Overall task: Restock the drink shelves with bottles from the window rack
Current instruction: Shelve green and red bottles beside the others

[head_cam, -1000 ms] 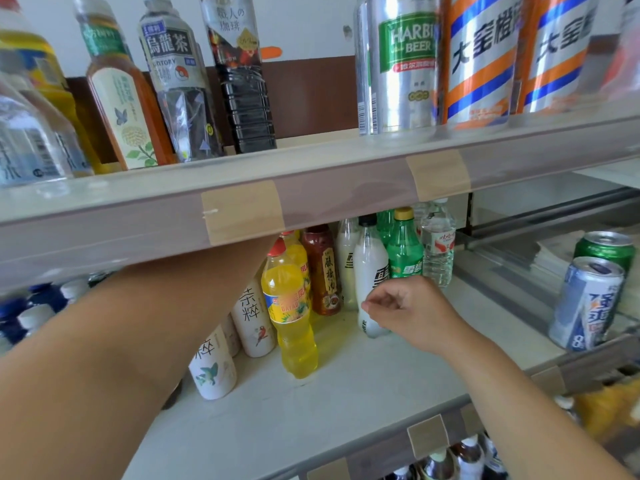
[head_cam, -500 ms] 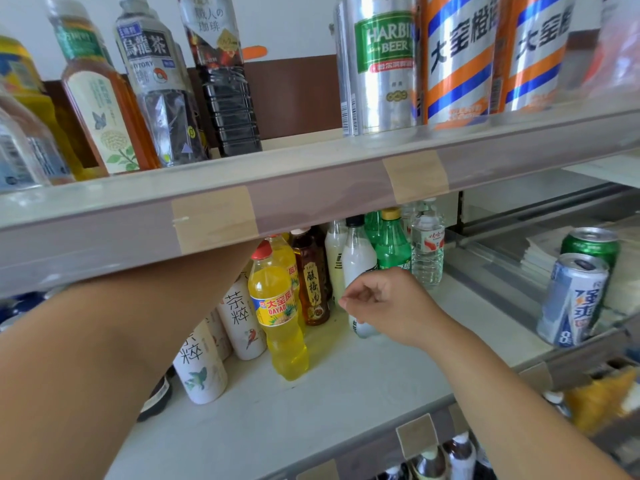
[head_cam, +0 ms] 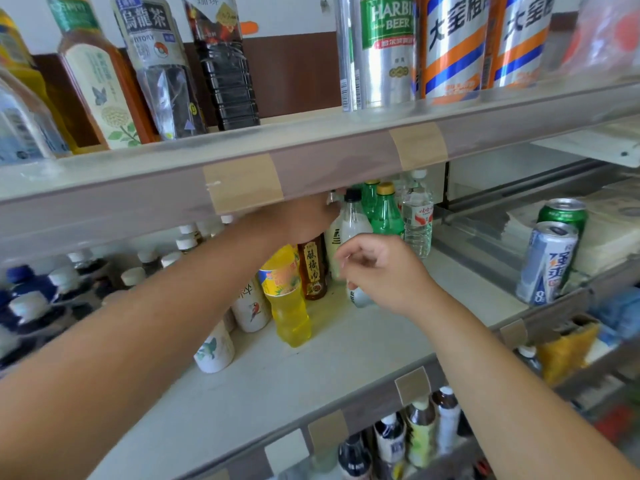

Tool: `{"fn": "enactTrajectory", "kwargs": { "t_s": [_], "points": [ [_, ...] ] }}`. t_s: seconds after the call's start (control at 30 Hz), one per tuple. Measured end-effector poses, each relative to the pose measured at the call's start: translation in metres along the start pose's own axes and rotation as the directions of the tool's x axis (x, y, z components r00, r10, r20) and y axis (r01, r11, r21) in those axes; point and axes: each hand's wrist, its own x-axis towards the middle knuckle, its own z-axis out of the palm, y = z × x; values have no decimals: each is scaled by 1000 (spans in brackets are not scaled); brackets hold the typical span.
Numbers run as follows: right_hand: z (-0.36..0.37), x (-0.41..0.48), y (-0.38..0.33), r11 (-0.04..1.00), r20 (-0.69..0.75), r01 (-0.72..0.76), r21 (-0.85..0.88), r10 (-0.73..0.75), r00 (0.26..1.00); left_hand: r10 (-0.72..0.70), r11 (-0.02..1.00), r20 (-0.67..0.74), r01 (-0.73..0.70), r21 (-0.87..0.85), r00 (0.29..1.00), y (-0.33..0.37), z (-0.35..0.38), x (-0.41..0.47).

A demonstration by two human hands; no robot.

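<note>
On the middle shelf [head_cam: 346, 362] stands a white bottle with a black cap [head_cam: 353, 223]. My right hand [head_cam: 384, 275] curls round its lower body, and the bottle's base shows under the hand. My left hand [head_cam: 294, 220] reaches in beneath the upper shelf edge [head_cam: 311, 161]. It lies over the tops of a yellow drink bottle [head_cam: 287, 303] and a brown tea bottle [head_cam: 313, 271]. The shelf edge hides its fingers, so its grip is unclear. Green bottles [head_cam: 386, 216] and a clear water bottle [head_cam: 417, 220] stand just behind.
Two white tea bottles [head_cam: 251, 306] stand left of the yellow one. Blue-capped bottles [head_cam: 27, 299] crowd the far left. Cans [head_cam: 549, 261] sit on the rack to the right. Tall cans [head_cam: 386, 50] and tea bottles [head_cam: 100, 88] fill the upper shelf. More bottles [head_cam: 420, 431] stand below.
My left hand has come out from behind the upper shelf edge and now sits over the yellow and brown bottles' tops. My right hand stays at the white bottle.
</note>
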Motion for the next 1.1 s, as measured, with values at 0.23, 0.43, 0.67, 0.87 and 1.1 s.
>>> {"fn": "enactTrajectory", "kwargs": {
  "t_s": [0.23,0.43,0.67,0.87,1.1],
  "points": [
    [17,-61,-38,991,-44,-123,-60,121,992,-81,673,-35,29,-739,996,10,32,-112],
    [50,-161,-51,915,-86,-355,-190,344,935,-151,304,185,224,-926,971,32,63,-210],
    [108,-292,-69,831,-208,-492,-259,449,869,46,183,264,251,-950,963,75,79,-337],
    [154,-413,-68,785,-318,-578,-224,502,805,186,107,335,320,-941,924,133,101,-437],
    [170,-543,-27,674,-416,-717,-179,608,676,270,52,457,461,-886,847,193,163,-537]
  ]
}}
